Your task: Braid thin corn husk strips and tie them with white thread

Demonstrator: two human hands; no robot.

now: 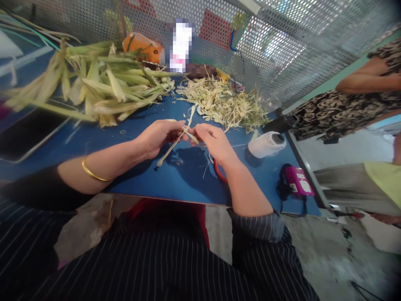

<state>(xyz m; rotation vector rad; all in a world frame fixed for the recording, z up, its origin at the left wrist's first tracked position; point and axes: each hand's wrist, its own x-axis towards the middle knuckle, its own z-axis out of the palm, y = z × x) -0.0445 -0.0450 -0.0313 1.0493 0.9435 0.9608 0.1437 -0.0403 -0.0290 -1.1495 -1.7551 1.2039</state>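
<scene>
Both hands meet above the blue table (pixel 150 182), around pale husk strips (pixel 185 130) that cross in a knot-like shape. My left hand (pixel 159 136) pinches the strips from the left side, near the crossing. From the right, my right hand (pixel 213 140) holds them with thumb and fingers pressed together. One strip end points up, and a longer one slants down to the left toward the table. Red-handled scissors (pixel 219 171) lie partly hidden under my right forearm. Thin white thread runs from near my right hand toward a white spool (pixel 266 144).
Long green husks (pixel 109 83) are heaped at the back left, beside a dark tablet-like object (pixel 28 131). Shredded husk (pixel 224 102) lies behind my hands. A magenta box (pixel 299 180) with a black cable sits at the right edge. Other people stand beyond it.
</scene>
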